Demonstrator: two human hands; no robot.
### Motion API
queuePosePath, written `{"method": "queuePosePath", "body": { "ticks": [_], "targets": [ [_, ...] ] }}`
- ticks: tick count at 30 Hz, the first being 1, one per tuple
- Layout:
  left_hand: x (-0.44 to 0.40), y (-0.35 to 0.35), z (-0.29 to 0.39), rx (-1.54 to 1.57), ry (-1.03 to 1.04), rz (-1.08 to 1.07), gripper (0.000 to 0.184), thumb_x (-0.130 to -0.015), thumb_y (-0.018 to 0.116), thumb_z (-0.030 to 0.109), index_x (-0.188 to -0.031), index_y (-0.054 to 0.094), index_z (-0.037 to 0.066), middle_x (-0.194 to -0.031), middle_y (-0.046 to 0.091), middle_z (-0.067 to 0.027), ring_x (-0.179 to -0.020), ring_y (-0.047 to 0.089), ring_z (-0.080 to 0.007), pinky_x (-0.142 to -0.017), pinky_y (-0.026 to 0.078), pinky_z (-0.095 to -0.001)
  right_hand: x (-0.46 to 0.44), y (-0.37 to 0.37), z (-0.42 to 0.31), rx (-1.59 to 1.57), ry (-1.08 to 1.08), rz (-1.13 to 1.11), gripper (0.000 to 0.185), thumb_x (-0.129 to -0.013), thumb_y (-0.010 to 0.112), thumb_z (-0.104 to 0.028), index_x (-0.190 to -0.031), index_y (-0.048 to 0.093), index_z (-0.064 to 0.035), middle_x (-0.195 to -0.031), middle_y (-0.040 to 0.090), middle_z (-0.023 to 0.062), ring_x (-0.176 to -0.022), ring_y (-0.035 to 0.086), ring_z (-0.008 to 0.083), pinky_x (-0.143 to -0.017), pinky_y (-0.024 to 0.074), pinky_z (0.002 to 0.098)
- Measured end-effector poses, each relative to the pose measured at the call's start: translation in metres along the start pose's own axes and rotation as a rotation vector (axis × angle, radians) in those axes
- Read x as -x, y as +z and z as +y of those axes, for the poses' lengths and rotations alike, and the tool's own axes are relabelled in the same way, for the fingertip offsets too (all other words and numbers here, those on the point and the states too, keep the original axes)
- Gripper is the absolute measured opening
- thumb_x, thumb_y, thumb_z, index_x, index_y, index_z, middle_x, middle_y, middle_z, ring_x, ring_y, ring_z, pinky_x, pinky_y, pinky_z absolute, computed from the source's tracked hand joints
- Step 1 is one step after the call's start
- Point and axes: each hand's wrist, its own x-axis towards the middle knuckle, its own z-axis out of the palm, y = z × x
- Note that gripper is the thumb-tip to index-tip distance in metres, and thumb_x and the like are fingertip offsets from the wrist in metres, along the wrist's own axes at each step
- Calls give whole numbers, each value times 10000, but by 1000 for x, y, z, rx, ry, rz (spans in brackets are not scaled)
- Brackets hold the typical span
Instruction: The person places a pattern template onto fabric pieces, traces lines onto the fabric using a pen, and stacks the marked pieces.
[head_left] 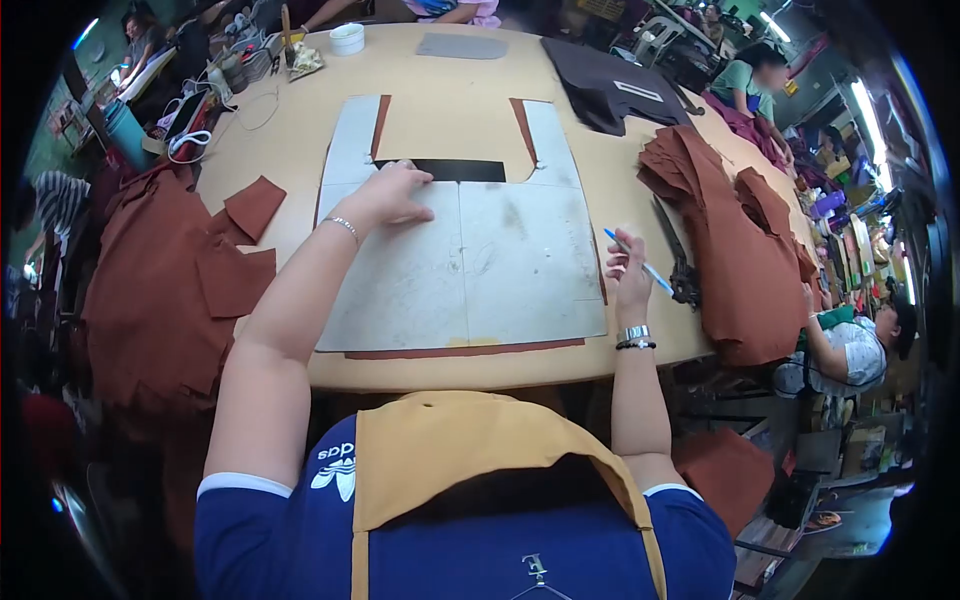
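A large white pattern template [500, 260] with a notch cut in its far side lies on the table. Reddish-brown leather-like material [470, 351] shows beneath its edges. A flat black strip [465, 171] lies along the inner edge of the notch. My left hand [393, 192] rests over the strip's left end and the template, thumb and fingers apart. My right hand [628, 258], raised beside the template's right edge, is closed around a blue pen [655, 275]. Scissors [683, 270] with dark handles lie just right of that hand, against a reddish-brown pile.
Reddish-brown pieces drape over the table's left [150, 280] and right [730, 250] sides. Dark material [610, 80] and a grey sheet [462, 46] lie at the far side. A white tape roll [347, 39] stands at the back left. Other people are around the table.
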Motion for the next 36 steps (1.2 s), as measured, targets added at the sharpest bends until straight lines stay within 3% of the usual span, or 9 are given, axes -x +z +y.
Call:
{"method": "queuePosePath", "body": {
  "ticks": [5, 11, 16, 21, 26, 36],
  "targets": [
    [-2, -2, 4, -36, -26, -30, 662, -696, 803, 384, -1262, 581, 122, -1259, 532, -168, -1187, 499, -324, -997, 430, -388, -8, 56, -19, 20, 28, -81, 276, -915, 627, -174, -1157, 605, -44, -962, 685, 59, -770, 620, 79, -611, 491, 194],
    [3, -4, 6, -30, -23, -37, 624, -702, 801, 379, -1237, 593, 135, -1258, 530, -146, -1192, 494, -317, -1001, 427, -390, -35, 123, 4, -84, -74, -253, 158, -867, 651, -131, -984, 637, -26, -804, 671, 33, -679, 596, 73, -580, 469, 199],
    [7, -6, 11, -49, -40, -35, 598, -704, 798, 380, -1221, 603, 152, -1260, 530, -127, -1187, 497, -309, -1005, 417, -392, -51, 182, 17, 87, -241, -315, 108, -814, 651, -122, -854, 630, -24, -682, 628, 19, -583, 550, 75, -539, 441, 222],
    [30, 12, 10, -104, -5, 226, 467, -748, 768, 354, -1140, 631, 142, -1189, 553, -106, -1145, 515, -291, -990, 404, -404, -42, 203, 17, 240, -340, -312, 127, -785, 654, -144, -786, 615, -23, -625, 609, 29, -562, 546, 82, -531, 447, 252],
    [55, 41, 2, 55, -56, 507, 376, -765, 755, 324, -1068, 659, 125, -1120, 575, -109, -1118, 518, -302, -966, 406, -425, -42, 206, 23, 337, -348, -329, 125, -790, 655, -143, -781, 614, -25, -632, 618, 30, -563, 553, 82, -526, 444, 249],
    [59, 49, -2, 105, -61, 549, 395, -776, 736, 341, -1096, 664, 122, -1183, 563, -102, -1171, 490, -277, -1025, 335, -444, -39, 207, 17, 356, -378, -322, 92, -803, 649, -114, -802, 623, -26, -638, 623, 30, -571, 555, 75, -529, 444, 237]
  ]
}}
